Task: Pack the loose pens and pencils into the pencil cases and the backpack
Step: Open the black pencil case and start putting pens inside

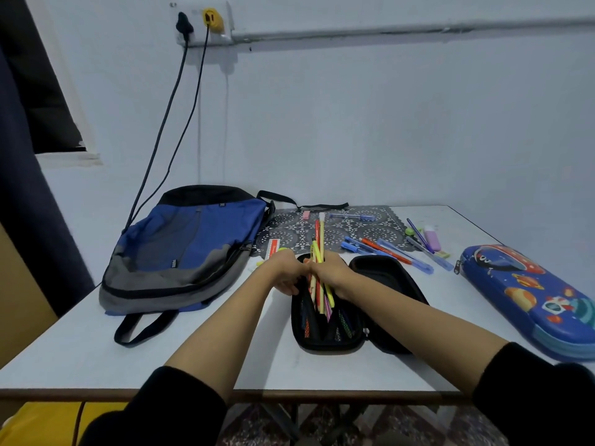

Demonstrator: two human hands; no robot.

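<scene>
White table (80, 349): right-hand fingers (325, 274) tight around pencils (318, 239), above open black case (325, 345).

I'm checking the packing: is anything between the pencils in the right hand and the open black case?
Nothing visible does. The right hand grips the pencils, their lower ends over the open case, where other pens lie. The left hand is at the case's left rim, beside them.
</scene>
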